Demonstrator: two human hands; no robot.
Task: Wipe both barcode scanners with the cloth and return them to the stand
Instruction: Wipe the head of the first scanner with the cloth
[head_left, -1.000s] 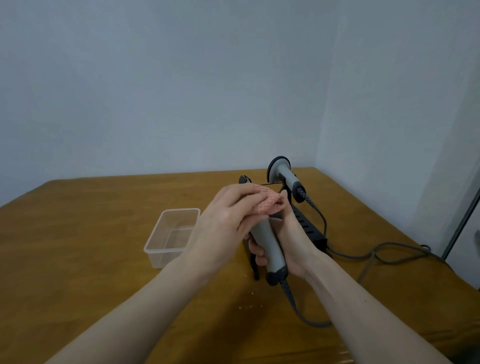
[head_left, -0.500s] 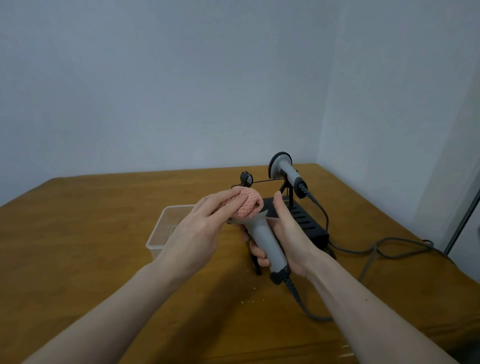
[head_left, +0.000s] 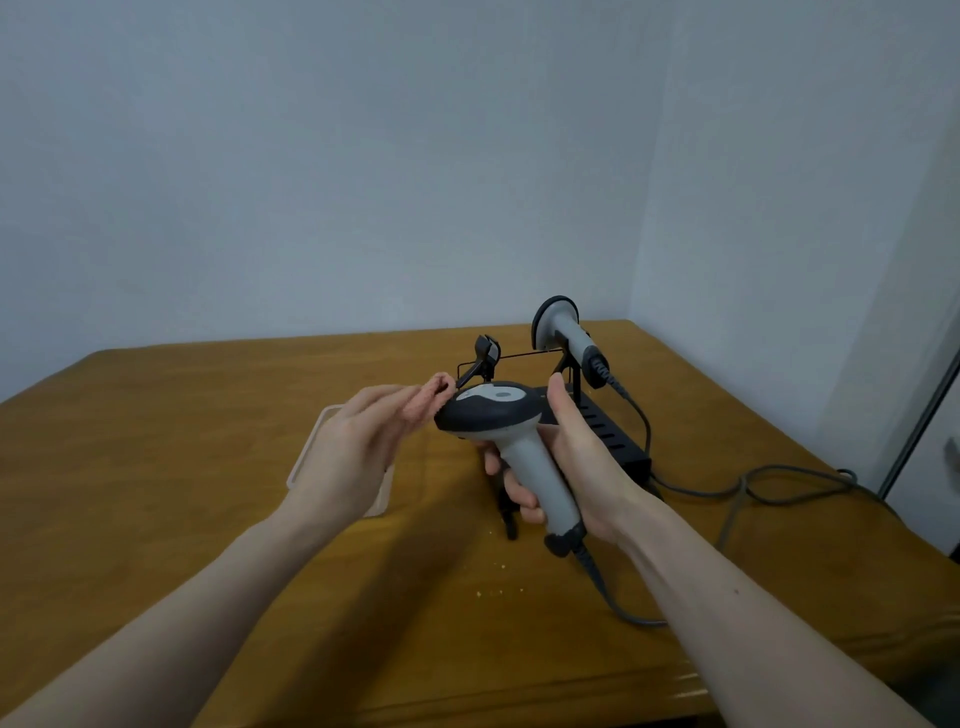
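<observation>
Held scanner (head_left: 511, 431): grey handle, dark rubbery head with pale grey top panel, head pointing left. Right hand (head_left: 566, 467) wrapped around its handle, thumb up beside the head; held above the desk (head_left: 156, 467), in front of the stand (head_left: 597, 421). Dark cable (head_left: 608, 597) trails from the handle base.

Left hand (head_left: 353, 447): fingers loosely extended, pink cloth (head_left: 431, 400) pinched at the fingertips, touching the head's left edge.

Second scanner (head_left: 563, 332) sits in the black stand, right side, its cable looping away right.

Clear plastic tray (head_left: 311, 457) mostly hidden behind the left hand. Desk wooden, brown, a few crumbs (head_left: 493, 590). Plain pale walls meet in a corner.
</observation>
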